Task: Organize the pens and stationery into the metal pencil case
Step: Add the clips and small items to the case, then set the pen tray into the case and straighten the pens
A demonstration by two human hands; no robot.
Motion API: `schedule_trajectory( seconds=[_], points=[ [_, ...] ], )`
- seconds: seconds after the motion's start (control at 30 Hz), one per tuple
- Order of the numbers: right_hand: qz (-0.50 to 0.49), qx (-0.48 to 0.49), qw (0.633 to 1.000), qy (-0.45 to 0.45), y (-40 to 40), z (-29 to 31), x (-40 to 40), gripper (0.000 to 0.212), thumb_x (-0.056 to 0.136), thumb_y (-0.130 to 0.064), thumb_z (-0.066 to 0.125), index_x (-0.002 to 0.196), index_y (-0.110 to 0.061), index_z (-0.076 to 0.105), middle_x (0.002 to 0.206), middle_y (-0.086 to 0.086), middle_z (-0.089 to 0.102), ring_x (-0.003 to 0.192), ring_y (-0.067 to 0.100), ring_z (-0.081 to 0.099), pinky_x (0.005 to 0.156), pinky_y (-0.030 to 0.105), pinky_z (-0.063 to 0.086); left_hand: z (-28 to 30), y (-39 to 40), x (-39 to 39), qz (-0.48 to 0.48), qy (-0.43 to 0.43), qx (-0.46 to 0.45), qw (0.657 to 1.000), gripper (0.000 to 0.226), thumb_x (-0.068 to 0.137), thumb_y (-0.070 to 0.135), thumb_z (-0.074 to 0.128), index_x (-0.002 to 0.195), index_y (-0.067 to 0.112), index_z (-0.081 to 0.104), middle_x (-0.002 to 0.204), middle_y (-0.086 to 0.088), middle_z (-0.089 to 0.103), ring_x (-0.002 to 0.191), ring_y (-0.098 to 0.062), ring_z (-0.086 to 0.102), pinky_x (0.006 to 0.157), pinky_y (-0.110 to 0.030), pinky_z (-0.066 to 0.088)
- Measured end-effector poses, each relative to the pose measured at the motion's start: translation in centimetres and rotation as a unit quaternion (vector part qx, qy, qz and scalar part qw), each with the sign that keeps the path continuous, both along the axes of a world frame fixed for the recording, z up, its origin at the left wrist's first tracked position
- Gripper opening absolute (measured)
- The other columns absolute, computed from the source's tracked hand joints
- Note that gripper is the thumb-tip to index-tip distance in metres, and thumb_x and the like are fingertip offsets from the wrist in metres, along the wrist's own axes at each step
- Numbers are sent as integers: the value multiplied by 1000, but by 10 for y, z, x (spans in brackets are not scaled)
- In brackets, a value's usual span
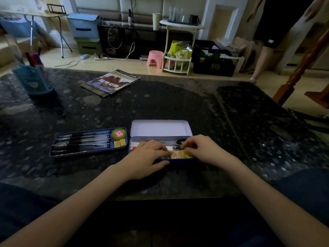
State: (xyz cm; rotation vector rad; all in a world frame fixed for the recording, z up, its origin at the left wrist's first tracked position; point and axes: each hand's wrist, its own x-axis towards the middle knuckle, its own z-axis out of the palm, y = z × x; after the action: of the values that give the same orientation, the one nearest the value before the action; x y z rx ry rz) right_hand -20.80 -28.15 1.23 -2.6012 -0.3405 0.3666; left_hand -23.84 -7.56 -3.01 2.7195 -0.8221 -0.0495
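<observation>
Your left hand [149, 156] rests curled on the near edge of the metal pencil case [161, 138], thumb along its front wall. Your right hand [201, 148] pinches a yellow eraser [187, 155] inside it. Left of your left hand lies the tray [89, 153] of pens [81, 142].

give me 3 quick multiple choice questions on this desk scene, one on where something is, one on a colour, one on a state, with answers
1. Where does the shallow blue tray of black pens lie?
A. left of the open blue metal pencil case
B. inside it
C. on the magazine

2. What colour is the small plastic stool on the floor?
A. green
B. pink
C. black

3. The pencil case's lid is:
A. shut
B. missing
C. open

Answers: 1 A, the tray sits beside the case on its left. 2 B, it is plainly pink. 3 C, the pale inside of the lid faces up.
</observation>
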Motion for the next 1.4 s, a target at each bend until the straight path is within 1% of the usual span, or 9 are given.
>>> schedule_trajectory(
  seconds=[0.23,0.43,0.57,0.73,0.97,1.07,1.23,1.33,1.4],
  points=[
    [-21,-70,996,-42,2,-2,3,20,78,-13,74,92,-24,64,97,-8,51,88,8,53,81,25,51,-1,1,0,-6,-7,3,1000,41,93,48,41,132,35,49,130,11,45,118,-6,36,101,-27,30],
    [-16,-97,995,-4,-4,1,11,38,74,-16,77,102,-25,53,102,-3,48,90,12,52,77,26,48,-1,1,0,-7,-2,-2,1000,41,94,47,42,132,34,49,131,10,45,119,-6,36,102,-28,31],
    [2,-64,997,32,-13,3,16,32,74,-11,77,94,-25,57,87,-7,50,79,8,51,62,18,43,2,4,2,5,22,-46,999,39,94,46,42,130,33,51,127,12,50,114,-3,40,100,-30,36],
    [-17,-18,999,-26,-15,0,16,8,83,-17,70,86,-22,64,85,-1,61,70,8,57,56,17,43,11,11,5,26,12,-107,994,34,95,37,44,126,29,56,121,11,56,110,-2,42,97,-27,37],
    [-7,-29,999,-41,-13,0,19,12,78,-11,73,84,-20,67,84,-1,63,75,10,59,59,16,44,29,69,24,147,-46,-130,980,32,89,16,59,122,17,60,114,1,62,104,-12,52,96,-35,43],
    [6,-14,999,-29,-14,-1,19,22,78,-10,74,94,-22,66,86,-3,60,72,7,54,58,14,41,41,102,31,171,-29,-118,978,48,81,15,70,127,17,55,122,-8,60,113,-21,55,97,-32,42],
    [13,-2,1000,-24,-13,1,20,19,82,-13,71,96,-25,66,94,-4,62,81,7,58,63,14,45,47,144,31,236,104,-56,964,103,62,41,81,146,23,25,151,-6,29,138,-22,28,112,-34,24],
    [23,-3,1000,-20,-13,0,21,16,83,-16,70,96,-25,66,95,-4,63,84,7,58,68,16,47,42,158,27,263,197,12,945,140,33,78,74,148,32,9,157,1,11,145,-19,5,118,-44,8],
    [23,-3,1000,-15,-12,-1,20,15,84,-17,68,97,-25,66,95,-5,63,84,6,58,67,16,47,34,160,27,270,215,57,937,142,32,80,73,148,32,7,157,2,9,145,-19,6,117,-49,9]
  ],
)
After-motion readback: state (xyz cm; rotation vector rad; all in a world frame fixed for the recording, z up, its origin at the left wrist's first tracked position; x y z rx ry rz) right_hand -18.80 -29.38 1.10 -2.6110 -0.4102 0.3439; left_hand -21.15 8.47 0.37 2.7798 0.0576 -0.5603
